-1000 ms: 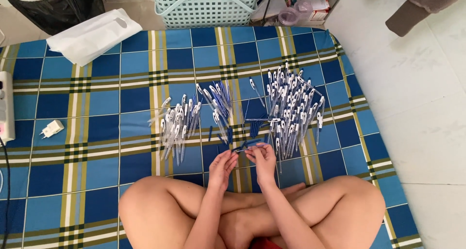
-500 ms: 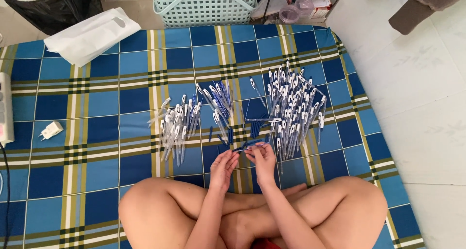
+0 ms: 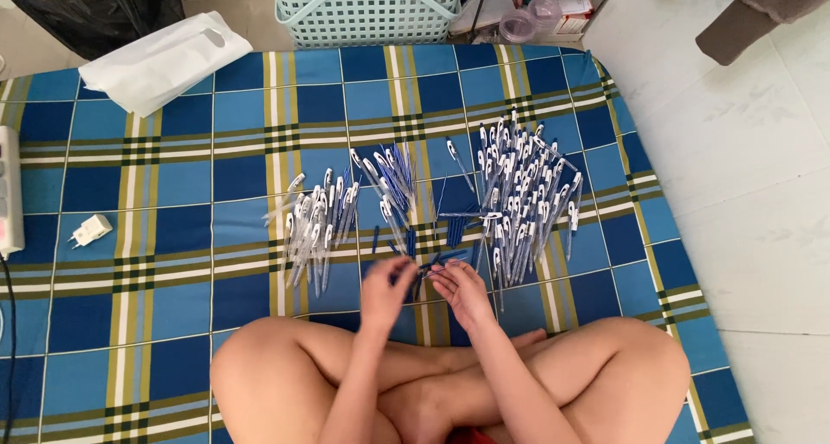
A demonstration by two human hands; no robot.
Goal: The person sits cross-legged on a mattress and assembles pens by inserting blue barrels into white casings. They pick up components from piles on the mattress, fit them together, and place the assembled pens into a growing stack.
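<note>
— What do the hands hold?

— A thin blue pen part, pinched between the left hand and the right hand, just above the crossed legs.

— And around them?

— A big pile of white-and-blue pens to the right, a smaller pile to the left, loose blue pieces between, all on a checked mat. Nothing blocks the hands.

— How does it lie?

— Roughly crosswise, hand to hand; its ends are too blurred to tell.
</note>
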